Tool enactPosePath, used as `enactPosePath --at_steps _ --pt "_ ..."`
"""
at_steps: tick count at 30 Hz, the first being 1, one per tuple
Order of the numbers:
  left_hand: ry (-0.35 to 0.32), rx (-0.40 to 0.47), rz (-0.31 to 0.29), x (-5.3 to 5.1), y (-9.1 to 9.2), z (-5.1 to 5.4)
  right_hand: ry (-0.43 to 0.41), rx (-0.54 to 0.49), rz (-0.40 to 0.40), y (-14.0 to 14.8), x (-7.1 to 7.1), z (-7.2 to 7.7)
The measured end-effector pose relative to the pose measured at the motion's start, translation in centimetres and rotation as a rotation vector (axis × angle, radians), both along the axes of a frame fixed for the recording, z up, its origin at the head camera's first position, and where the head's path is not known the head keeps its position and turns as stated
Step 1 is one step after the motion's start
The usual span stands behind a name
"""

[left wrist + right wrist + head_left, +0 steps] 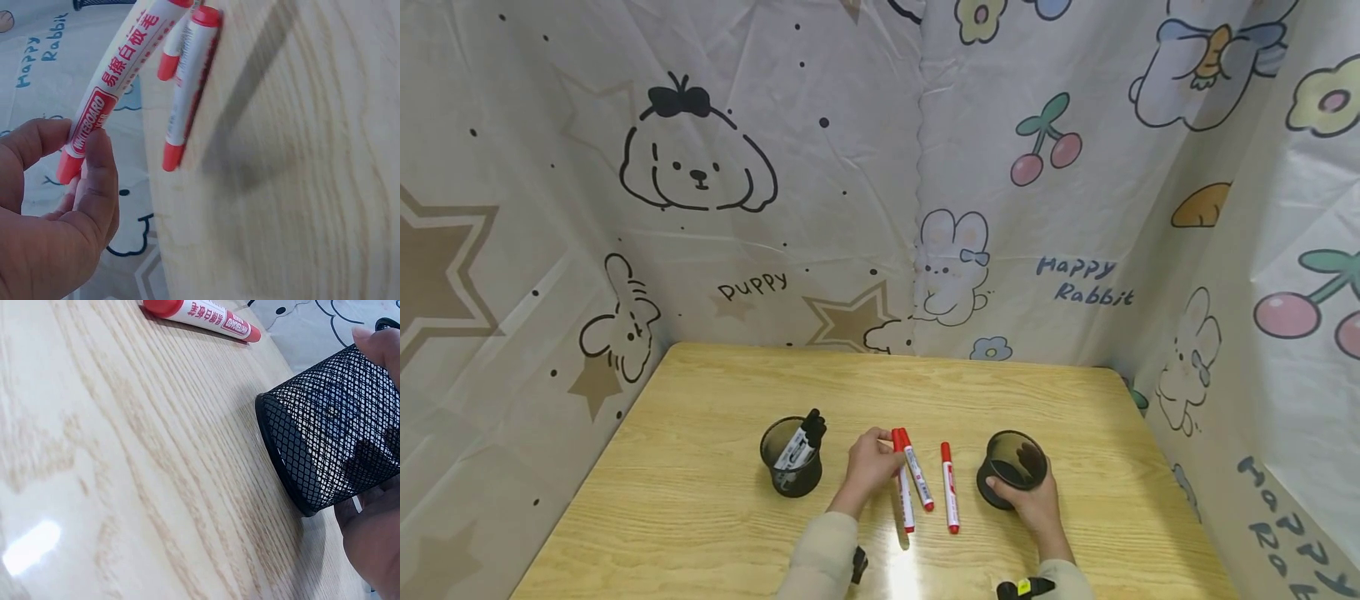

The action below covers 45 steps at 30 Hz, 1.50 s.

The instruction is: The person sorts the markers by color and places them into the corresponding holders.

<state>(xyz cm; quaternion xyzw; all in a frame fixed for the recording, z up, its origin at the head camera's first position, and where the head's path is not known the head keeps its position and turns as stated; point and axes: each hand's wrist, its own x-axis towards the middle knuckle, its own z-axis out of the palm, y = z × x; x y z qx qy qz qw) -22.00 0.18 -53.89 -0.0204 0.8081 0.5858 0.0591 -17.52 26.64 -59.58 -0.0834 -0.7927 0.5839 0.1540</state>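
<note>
My left hand (874, 465) pinches a red whiteboard marker (115, 75) near one end, between thumb and fingers, and the marker is raised off the table. Two more red markers lie on the wood beside it, one (917, 471) close to the held marker and another (951, 487) further right. On the right, my right hand (1033, 502) grips a black mesh pen cup (331, 419) round its side, thumb near the rim. No pens show inside this cup in the head view.
A second black mesh cup (796, 481) stands left of my left hand, with several black markers (801, 442) leaning in it. The wooden table (715, 392) is bordered at its back and sides by a printed curtain (850, 167).
</note>
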Motion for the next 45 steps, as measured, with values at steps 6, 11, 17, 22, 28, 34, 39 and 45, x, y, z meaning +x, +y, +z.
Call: enactPosePath --at_steps 6,11,17,22,28,34,39,45 --pt "0.042 0.063 0.006 -0.2 0.5 0.5 -0.003 -0.025 0.010 -0.1 0.1 0.1" --pt "0.084 0.098 0.003 -0.3 1.1 1.0 -0.030 -0.064 0.039 0.0 0.2 0.5" --pt "0.108 0.094 0.020 -0.1 1.8 1.5 -0.066 -0.094 0.076 0.2 0.3 1.1" --pt "0.116 0.128 0.008 0.1 2.1 1.8 -0.057 -0.131 0.105 0.3 0.4 1.2" --pt "0.188 0.151 -0.004 0.3 2.6 2.3 -0.046 -0.146 0.129 0.3 0.3 1.2" --pt "0.233 0.190 -0.017 0.5 3.2 3.0 -0.058 -0.148 0.132 0.4 0.2 1.2" --pt "0.223 0.233 -0.022 0.6 3.7 3.4 -0.046 -0.149 0.135 0.4 0.1 1.2" --pt "0.225 0.299 -0.019 0.7 4.0 4.0 -0.041 -0.152 0.136 0.5 0.1 1.0"
